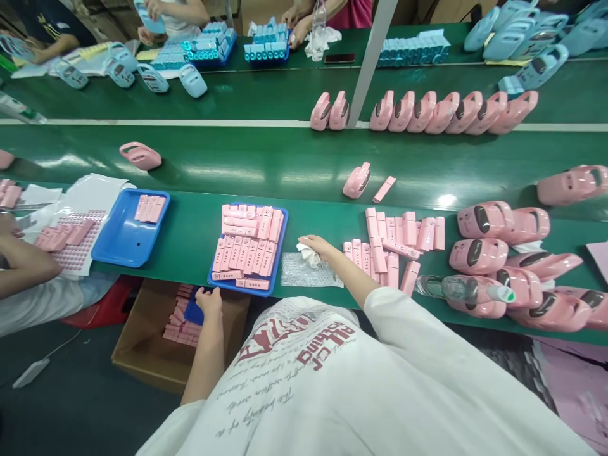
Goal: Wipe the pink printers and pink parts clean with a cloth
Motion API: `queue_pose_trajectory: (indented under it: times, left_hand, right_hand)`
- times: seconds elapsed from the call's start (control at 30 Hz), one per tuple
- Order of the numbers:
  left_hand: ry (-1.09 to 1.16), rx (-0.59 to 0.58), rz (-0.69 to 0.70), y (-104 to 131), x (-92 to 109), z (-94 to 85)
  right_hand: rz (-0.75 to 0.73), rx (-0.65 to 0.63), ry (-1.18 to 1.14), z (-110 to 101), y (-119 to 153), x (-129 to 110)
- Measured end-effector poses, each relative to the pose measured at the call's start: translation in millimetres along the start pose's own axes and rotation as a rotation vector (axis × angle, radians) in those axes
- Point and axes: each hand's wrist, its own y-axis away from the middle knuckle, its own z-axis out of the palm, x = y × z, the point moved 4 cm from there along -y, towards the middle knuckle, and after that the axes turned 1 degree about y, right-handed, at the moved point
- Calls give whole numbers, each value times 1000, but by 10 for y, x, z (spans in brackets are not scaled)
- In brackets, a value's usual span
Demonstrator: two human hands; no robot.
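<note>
My right hand (319, 247) pinches a crumpled white cloth (310, 255) above a sheet of bubble wrap (304, 273) on the green bench. My left hand (209, 300) hangs at the bench edge, fingers loosely bent and apart, with nothing visible in it. Just beyond it stands a blue tray (284, 233) filled with small pink oblong cases (240, 250). To the right of the cloth lies a loose pile of similar pink cases (380, 244). Below my left hand, an open cardboard box (142, 345) contains more pink cases and a blue tray (194, 310).
Pink handled housings (479, 256) crowd the right, beside a clear plastic bottle (465, 289). Another blue tray (126, 237) with a few pink cases sits left, near a co-worker's arm (28, 266). Across the bench, a metal post (373, 63) rises, and people handle blue parts.
</note>
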Motion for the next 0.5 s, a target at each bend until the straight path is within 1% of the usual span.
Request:
queue_pose_trajectory:
  times: [0.07,0.13,0.2,0.27,0.33,0.37,0.43,0.5]
  left_hand:
    - [-105,50,148,-9,256,-31]
    - [-202,15,325,-20,600,64]
    - [-293,-69,513,-26,989,275]
    - [-382,-157,664,-22,1355,559]
    - [-470,-209,745,-17,1646,851]
    - [-509,-222,767,-13,1756,985]
    - [-569,-235,788,-4,1904,1207]
    - [-602,-243,791,0,1962,1362]
  right_hand:
    - [-10,56,-28,-138,180,150]
    - [-8,108,-26,-202,361,313]
    - [-1,147,1,-196,536,453]
    - [-8,191,43,-153,704,535]
    - [-43,248,87,-96,870,545]
    - [-66,276,106,-62,953,530]
    - [-107,320,133,17,1119,483]
    - [-173,375,184,94,1285,424]
